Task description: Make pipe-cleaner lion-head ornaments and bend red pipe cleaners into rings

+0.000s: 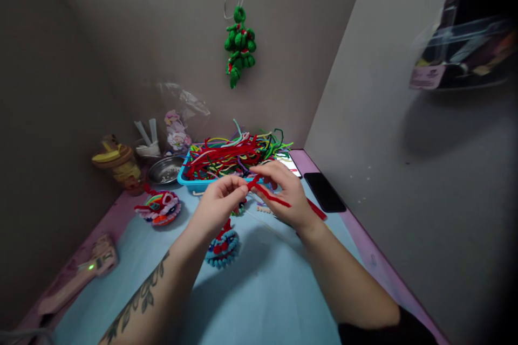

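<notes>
Lying at the lower left of the frame is a pink glue gun (81,275) on the blue mat (263,291). Above it, at middle left, stands a yellow-brown figure (117,164). Just right of that is a metal bowl (165,170) holding small bits too blurred to name, with a clear bag (178,118) behind it. A blue tray (182,177) at centre is heaped with pipe cleaners (230,153), mostly red, with green, yellow and purple ones. Below it, mid-frame, the left hand (218,207) pinches one end of a red pipe cleaner (269,195) between thumb and fingertips. The right hand (285,191) is closed on the same piece, which slants down across its palm. Under the hands lies a round blue craft (222,245). A green ornament (239,46) hangs at top centre, and a phone (325,192) lies at the right.
</notes>
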Demonstrator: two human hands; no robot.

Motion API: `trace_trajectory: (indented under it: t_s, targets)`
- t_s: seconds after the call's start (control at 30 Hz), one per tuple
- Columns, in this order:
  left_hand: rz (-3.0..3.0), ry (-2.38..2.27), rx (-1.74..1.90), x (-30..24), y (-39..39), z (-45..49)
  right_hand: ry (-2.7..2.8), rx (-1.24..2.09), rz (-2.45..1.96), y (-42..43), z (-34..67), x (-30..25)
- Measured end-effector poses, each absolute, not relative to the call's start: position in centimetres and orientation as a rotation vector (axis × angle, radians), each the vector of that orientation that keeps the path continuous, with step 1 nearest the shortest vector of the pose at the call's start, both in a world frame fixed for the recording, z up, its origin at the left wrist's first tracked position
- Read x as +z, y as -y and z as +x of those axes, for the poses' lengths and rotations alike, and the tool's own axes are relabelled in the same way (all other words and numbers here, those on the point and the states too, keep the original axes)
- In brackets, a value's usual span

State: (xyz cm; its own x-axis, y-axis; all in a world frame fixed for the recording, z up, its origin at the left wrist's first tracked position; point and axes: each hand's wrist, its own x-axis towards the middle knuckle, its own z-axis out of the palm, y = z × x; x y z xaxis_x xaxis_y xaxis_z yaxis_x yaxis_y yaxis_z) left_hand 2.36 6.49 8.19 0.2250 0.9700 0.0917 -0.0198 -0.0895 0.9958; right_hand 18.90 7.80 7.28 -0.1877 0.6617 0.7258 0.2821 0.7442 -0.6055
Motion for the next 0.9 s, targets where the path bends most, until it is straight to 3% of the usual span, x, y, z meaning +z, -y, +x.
trace_trajectory:
  t_s: [0.17, 0.37, 0.47, 0.73, 0.9]
  targets:
    - [1.959, -1.234, 1.202, 8.1, -6.0, 2.7, 1.743, 0.415, -0.809, -8.0, 18.8, 7.5]
    - [2.705, -1.262, 1.417, 6.9, -6.2, 2.7, 1.357, 1.031, -0.953, -8.6, 18.0, 6.9]
    - [2.811, -1.180, 1.460, 6.6, -6.4, 2.6, 1.236, 1.125, -0.916, -8.5, 17.8, 6.9]
    - [1.812, -1.171, 1.208, 7.6, -6.6, 2.6, 1.246, 1.189, -0.752, -8.9, 18.7, 7.0]
    - [1.364, -0.975, 1.111, 7.9, -6.9, 2.3, 1.487, 0.533, -0.643, -8.2, 19.9, 7.4]
